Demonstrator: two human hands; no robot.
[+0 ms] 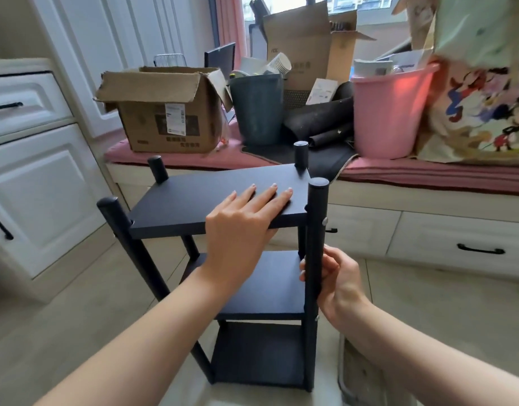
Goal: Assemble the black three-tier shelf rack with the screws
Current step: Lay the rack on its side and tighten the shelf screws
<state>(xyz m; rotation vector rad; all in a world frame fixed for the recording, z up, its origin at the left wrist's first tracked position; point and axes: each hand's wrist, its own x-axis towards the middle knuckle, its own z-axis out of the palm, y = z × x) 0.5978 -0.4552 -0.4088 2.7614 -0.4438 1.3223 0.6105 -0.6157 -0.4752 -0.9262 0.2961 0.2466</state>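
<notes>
The black three-tier shelf rack (252,288) stands upright on the tiled floor (428,317), right in front of the window bench. The left hand (243,227) lies flat, fingers straight, on the top shelf (193,197). The right hand (337,279) grips the near right post (315,230), screws (324,221) showing on its side.

Counted on the rack (223,200): three shelves, four posts, two screws visible on the near right post (316,230). Behind: two cardboard boxes, two buckets, one cartoon-print bag (480,106). Two hands in view.
</notes>
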